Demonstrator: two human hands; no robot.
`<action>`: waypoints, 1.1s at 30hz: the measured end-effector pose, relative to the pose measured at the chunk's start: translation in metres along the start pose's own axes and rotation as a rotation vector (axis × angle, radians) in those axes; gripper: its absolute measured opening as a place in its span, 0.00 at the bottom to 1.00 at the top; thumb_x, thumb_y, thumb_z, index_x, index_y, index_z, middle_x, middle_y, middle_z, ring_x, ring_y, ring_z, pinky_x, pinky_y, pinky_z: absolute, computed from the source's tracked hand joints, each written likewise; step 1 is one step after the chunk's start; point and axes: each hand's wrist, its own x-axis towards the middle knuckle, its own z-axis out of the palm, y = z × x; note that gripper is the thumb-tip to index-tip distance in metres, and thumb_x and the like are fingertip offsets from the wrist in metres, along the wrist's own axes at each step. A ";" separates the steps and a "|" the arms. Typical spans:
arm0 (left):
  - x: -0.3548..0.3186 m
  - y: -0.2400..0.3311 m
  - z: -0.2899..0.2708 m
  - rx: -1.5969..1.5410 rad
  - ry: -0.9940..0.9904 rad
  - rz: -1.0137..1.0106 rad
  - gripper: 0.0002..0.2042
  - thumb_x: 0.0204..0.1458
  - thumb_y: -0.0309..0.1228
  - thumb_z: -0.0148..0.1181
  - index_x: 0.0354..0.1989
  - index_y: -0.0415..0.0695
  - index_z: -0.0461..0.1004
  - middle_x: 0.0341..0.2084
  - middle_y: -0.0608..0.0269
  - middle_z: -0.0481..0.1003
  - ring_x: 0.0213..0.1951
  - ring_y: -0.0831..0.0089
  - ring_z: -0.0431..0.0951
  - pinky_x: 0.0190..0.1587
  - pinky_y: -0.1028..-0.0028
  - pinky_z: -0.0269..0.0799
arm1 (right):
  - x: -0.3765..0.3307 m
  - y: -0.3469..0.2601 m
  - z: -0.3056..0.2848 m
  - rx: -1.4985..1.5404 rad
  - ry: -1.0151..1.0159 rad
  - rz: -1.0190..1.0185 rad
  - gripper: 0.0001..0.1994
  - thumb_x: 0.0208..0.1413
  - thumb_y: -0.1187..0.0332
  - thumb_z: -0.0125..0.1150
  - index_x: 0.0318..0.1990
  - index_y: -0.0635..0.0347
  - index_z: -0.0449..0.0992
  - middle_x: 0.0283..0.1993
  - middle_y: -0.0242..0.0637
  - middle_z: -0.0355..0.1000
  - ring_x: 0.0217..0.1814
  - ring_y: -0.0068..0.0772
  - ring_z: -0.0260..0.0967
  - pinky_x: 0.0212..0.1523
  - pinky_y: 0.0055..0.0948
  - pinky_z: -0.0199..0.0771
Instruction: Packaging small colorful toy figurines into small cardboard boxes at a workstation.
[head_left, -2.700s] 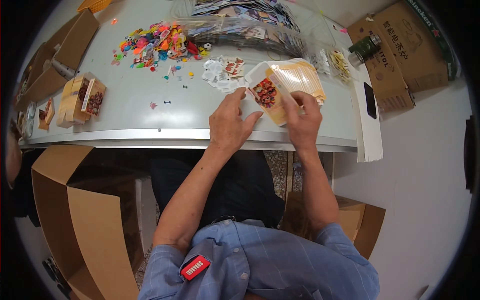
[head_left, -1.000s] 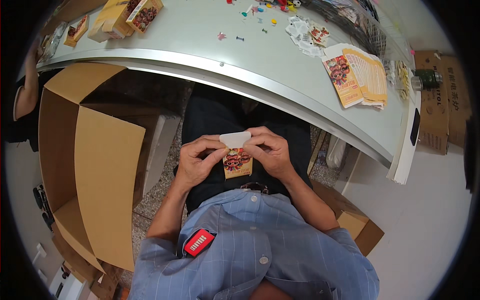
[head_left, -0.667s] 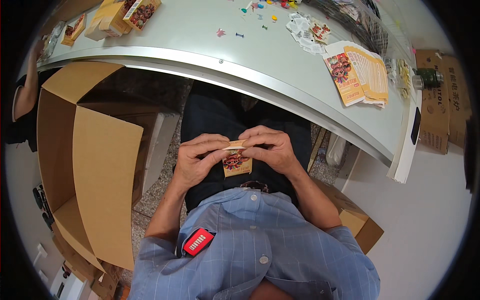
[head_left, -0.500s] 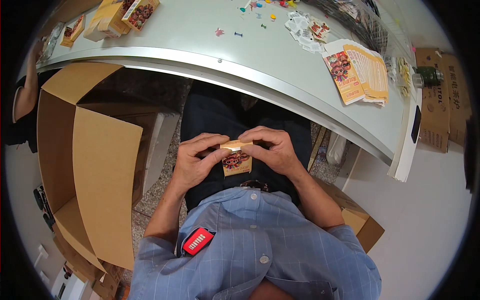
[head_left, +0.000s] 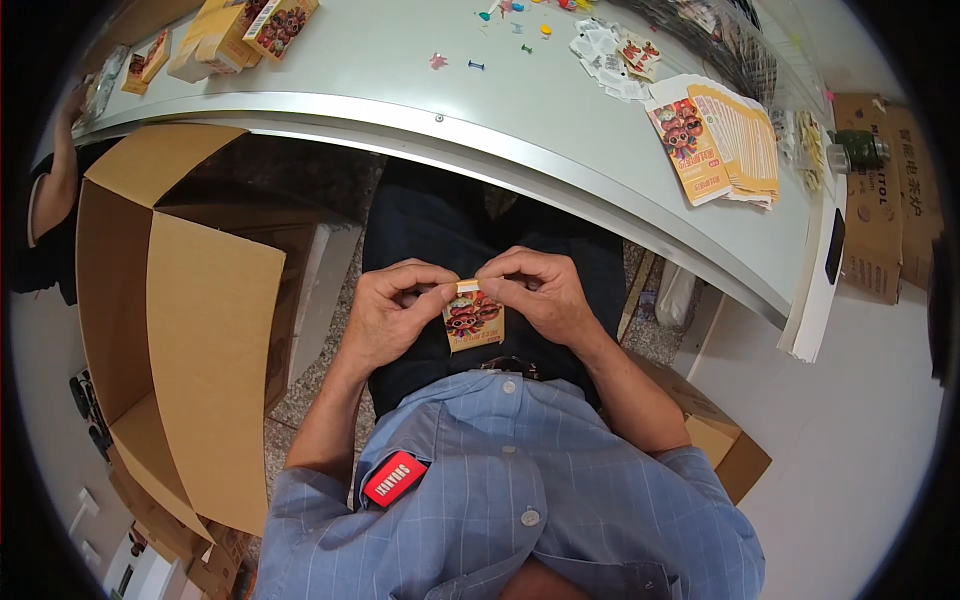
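Observation:
Over my lap I hold a small yellow-orange printed carton (head_left: 474,318), its printed panel facing up. My left hand (head_left: 398,308) pinches the left corner of its far end between thumb and fingers. On the opposite corner, my right hand (head_left: 540,298) grips in the same way. Between the two thumbs, a pale strip shows along that end, at a flap or fold. The fingertips partly hide the carton's far edge.
A fan of flat cartons (head_left: 735,145) lies on the white table (head_left: 380,75), near white packets (head_left: 605,60) and scattered pushpins. Folded cartons (head_left: 215,40) stand at the far left. A big open cardboard box (head_left: 210,370) is at my left; a person's arm (head_left: 58,185) shows beyond it.
The flap at the carton's far end has folded down, and the panel beyond my thumbs no longer shows. Both hands keep their pinch with little shift.

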 end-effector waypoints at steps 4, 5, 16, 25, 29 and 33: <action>0.000 0.001 -0.001 -0.034 -0.008 -0.028 0.05 0.56 0.20 0.65 0.39 0.34 0.83 0.35 0.57 0.81 0.33 0.78 0.79 0.34 0.81 0.76 | 0.002 -0.001 -0.002 0.010 -0.026 0.011 0.05 0.60 0.77 0.65 0.42 0.67 0.83 0.41 0.38 0.78 0.40 0.20 0.74 0.39 0.20 0.72; 0.000 0.001 -0.001 -0.073 -0.007 -0.032 0.05 0.56 0.20 0.65 0.39 0.34 0.84 0.35 0.58 0.81 0.33 0.78 0.79 0.34 0.81 0.77 | 0.002 -0.001 -0.002 0.011 -0.026 0.012 0.05 0.60 0.77 0.65 0.42 0.67 0.83 0.41 0.38 0.78 0.40 0.20 0.74 0.39 0.20 0.72; -0.006 -0.007 -0.005 0.107 -0.050 0.075 0.09 0.50 0.20 0.71 0.40 0.37 0.85 0.37 0.54 0.83 0.38 0.72 0.82 0.39 0.76 0.79 | 0.001 0.000 -0.010 -0.239 -0.103 -0.277 0.08 0.58 0.73 0.68 0.44 0.64 0.84 0.42 0.40 0.79 0.42 0.27 0.76 0.43 0.24 0.76; -0.018 0.016 0.007 0.356 0.053 0.433 0.10 0.43 0.20 0.73 0.36 0.39 0.85 0.37 0.54 0.83 0.36 0.65 0.84 0.38 0.73 0.79 | -0.011 -0.027 -0.005 0.195 0.128 0.236 0.20 0.63 0.71 0.61 0.60 0.67 0.72 0.44 0.40 0.78 0.33 0.23 0.75 0.23 0.18 0.72; -0.018 0.032 0.008 0.617 0.078 0.794 0.14 0.36 0.21 0.75 0.36 0.45 0.86 0.38 0.56 0.83 0.30 0.66 0.84 0.29 0.75 0.78 | -0.013 -0.045 -0.004 0.327 0.079 0.321 0.25 0.62 0.72 0.60 0.66 0.67 0.64 0.53 0.42 0.75 0.42 0.26 0.76 0.32 0.21 0.79; -0.014 0.046 0.014 0.609 0.112 0.814 0.13 0.38 0.23 0.76 0.36 0.42 0.84 0.38 0.55 0.82 0.32 0.63 0.84 0.32 0.73 0.79 | -0.002 -0.052 -0.007 0.378 0.043 -0.028 0.32 0.54 0.84 0.63 0.67 0.68 0.60 0.62 0.46 0.67 0.56 0.32 0.73 0.56 0.31 0.78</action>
